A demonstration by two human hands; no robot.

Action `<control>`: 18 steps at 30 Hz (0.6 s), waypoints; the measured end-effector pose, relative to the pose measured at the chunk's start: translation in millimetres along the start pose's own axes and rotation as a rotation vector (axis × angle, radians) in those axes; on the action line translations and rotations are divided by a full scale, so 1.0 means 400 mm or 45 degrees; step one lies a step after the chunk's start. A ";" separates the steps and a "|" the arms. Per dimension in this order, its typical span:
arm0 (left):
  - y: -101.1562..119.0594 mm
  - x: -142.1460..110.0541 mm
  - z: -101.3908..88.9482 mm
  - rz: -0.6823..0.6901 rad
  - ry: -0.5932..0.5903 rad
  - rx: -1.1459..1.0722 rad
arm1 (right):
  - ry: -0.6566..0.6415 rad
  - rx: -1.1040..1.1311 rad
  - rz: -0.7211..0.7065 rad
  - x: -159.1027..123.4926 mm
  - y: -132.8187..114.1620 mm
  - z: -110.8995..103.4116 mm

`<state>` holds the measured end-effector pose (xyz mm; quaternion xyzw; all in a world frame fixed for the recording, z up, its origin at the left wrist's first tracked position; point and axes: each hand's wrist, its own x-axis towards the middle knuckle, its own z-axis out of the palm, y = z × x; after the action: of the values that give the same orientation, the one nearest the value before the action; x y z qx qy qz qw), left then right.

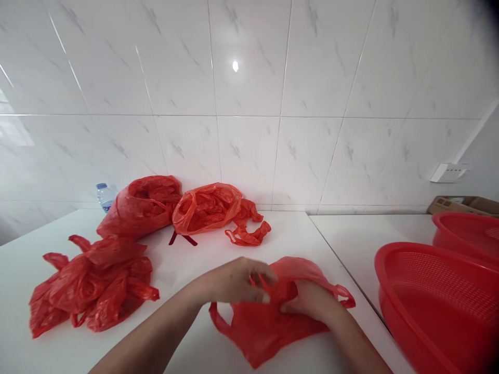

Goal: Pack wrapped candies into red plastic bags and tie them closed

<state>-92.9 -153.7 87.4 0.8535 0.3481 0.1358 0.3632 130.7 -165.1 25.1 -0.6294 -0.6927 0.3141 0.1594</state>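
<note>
A red plastic bag (268, 332) with loop handles lies spread on the white table in front of me. My left hand (244, 280) curls over its upper left part, red plastic showing between the thumb and fingers. From the right, my right hand (310, 301) reaches into the folds of the same bag. Its thumb presses on the plastic, while the fingertips are hidden under it. To the left lies a loose heap of crumpled red bags (101, 283).
By the tiled wall stand two bulging red bags, one closer to the bottle (136, 205) and one beside it (206, 208). A loose bag (249, 234) and dark red strips (183, 239) lie nearby. Red baskets (401, 259) and a cardboard box (463, 205) stand right.
</note>
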 end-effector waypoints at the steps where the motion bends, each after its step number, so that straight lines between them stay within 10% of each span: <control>1: -0.009 0.018 -0.011 0.006 0.118 -0.036 | -0.034 -0.036 -0.014 -0.003 -0.004 -0.001; 4: -0.068 0.082 -0.038 -0.138 0.403 0.205 | -0.100 -0.126 0.014 -0.008 -0.015 -0.002; 11: -0.189 0.200 -0.079 -0.319 0.389 0.458 | -0.048 -0.157 0.086 -0.005 -0.017 0.005; 16: -0.058 0.139 -0.051 -0.178 0.524 0.366 | 0.039 -0.045 -0.080 -0.001 0.003 0.013; 18: 0.017 0.083 -0.019 -0.016 0.314 0.183 | 0.073 0.001 -0.131 0.006 0.015 0.020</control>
<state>-69.2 -129.9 96.8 0.8520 0.4042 0.2123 0.2564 129.9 -164.6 15.0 -0.6015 -0.7193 0.2875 0.1953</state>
